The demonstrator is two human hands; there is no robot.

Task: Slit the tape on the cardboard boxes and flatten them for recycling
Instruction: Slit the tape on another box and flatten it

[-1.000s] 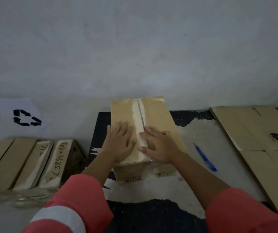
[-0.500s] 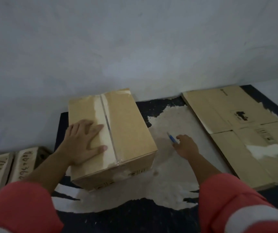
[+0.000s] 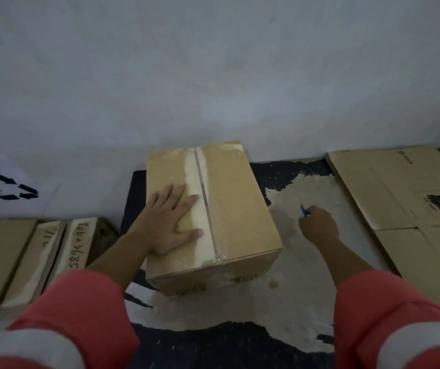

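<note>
Your sealed brown cardboard box (image 3: 213, 217) sits at the centre of the view, its long axis running from 6 o'clock to 12 o'clock with the far end tipped slightly toward 11, and its far short end is close against the wall. A strip of clear tape (image 3: 205, 206) runs along that same axis over the closed centre seam, beside a pale torn band where the paper skin has peeled. Your left hand (image 3: 169, 222) lies flat on the left half of the lid, fingers spread and loose, gripping nothing. At 3 o'clock of the box, apart from it, your right hand (image 3: 318, 226) is clenched around a blue pen-like tool (image 3: 304, 209); only its tip shows, pointing toward 11 o'clock. The box stands on a worn black mat (image 3: 240, 350) with a large pale scuffed patch, laid on the floor at the foot of a plain grey-white plaster wall (image 3: 213, 75). At 3 o'clock, flattened brown cardboard sheets (image 3: 399, 187) lie on the mat, one with a small dark print. At 9 o'clock, a row of brown cardboard pieces (image 3: 35, 257) stands on edge with handwritten numbers, and beyond them at 10 o'clock lies a white sheet with a black recycling symbol (image 3: 8, 187). Both your sleeves are coral-red with a pale band.
</note>
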